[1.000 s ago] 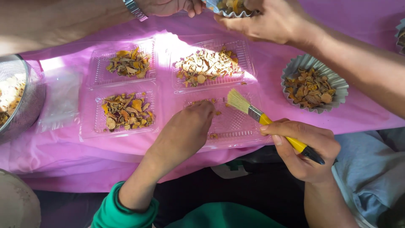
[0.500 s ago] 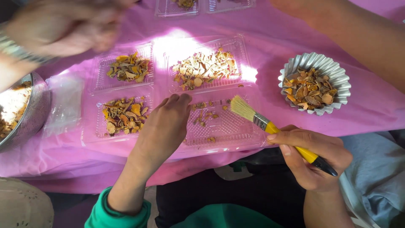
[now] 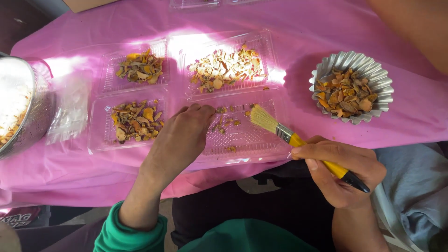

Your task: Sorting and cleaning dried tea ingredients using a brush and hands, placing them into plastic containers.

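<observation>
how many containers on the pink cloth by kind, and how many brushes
Clear plastic trays in full view: 4 (back left, back right, front left, front right under the left hand)
Fluted foil cups: 1
Metal strainers: 1
Brushes, held in the right hand: 1
Total: 7

Hard sunlight from above glares on the far clear trays (image 3: 219,65). My forearms cast soft shadows. Focus sharp throughout.

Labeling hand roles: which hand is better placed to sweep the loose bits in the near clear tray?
Right, likely. The right hand holds the brush, bristles already over the tray beside the loose bits. The left hand rests on the tray's left edge, bare.
</observation>
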